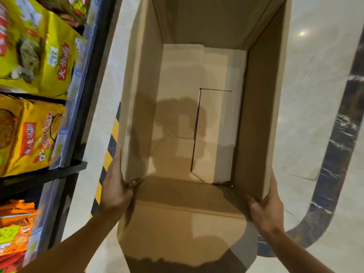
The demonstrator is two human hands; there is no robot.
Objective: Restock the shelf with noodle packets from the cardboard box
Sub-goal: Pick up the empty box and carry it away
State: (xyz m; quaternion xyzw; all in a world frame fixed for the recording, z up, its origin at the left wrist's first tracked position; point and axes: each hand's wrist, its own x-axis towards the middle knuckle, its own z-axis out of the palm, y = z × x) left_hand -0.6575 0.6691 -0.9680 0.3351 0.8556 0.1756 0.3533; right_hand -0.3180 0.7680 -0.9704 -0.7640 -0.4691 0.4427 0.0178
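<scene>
Cardboard box (197,115) looks empty; shelf (65,170) full. Left hand (116,186) and right hand (266,209) clamp its near corners. Keep the 2 grips level, carry clear.

glossy pale floor (315,95), dark marbled curved band (332,154), hazard-striped tape (110,146)

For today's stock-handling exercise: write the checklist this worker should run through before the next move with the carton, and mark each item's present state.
1. Cardboard box emptied of packets: ok, only the bare folded bottom flaps show.
2. Left hand gripping the near left corner: ok.
3. Right hand gripping the near right corner: ok.
4. Shelf stocked: ok for the visible rows, yellow noodle packets fill them.
5. Floor ahead free of obstacles: cannot tell, the box hides much of it.
</scene>
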